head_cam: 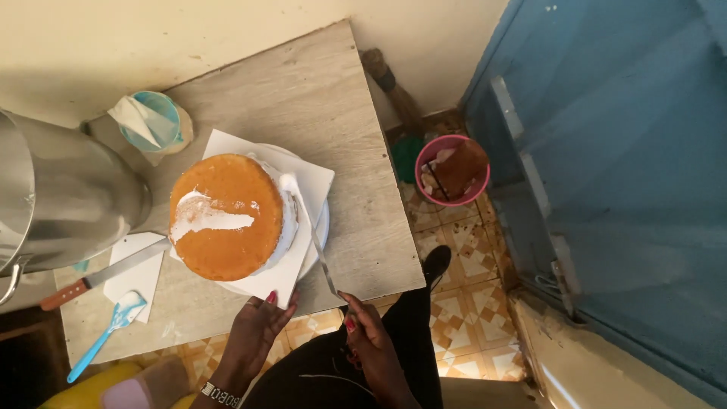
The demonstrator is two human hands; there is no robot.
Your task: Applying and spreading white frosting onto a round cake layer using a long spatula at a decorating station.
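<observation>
Left hand (254,333) reaching up from bottom edge, fingers loosely spread, tips resting on near corner of white board (284,280); forearm cut off below. Right hand (371,341) closed round spatula (314,242) handle, handle itself hidden in fist; blade angled up against right side of cake (227,216), icing on blade. Cake on board atop plate (322,227), mid-table (333,98), white smear across orange top. Left: knife (106,274), blue scraper (106,333), steel pot (68,197) partly out of frame. Beyond: cup (155,121). On floor: pink bucket (452,170), contents unclear.
</observation>
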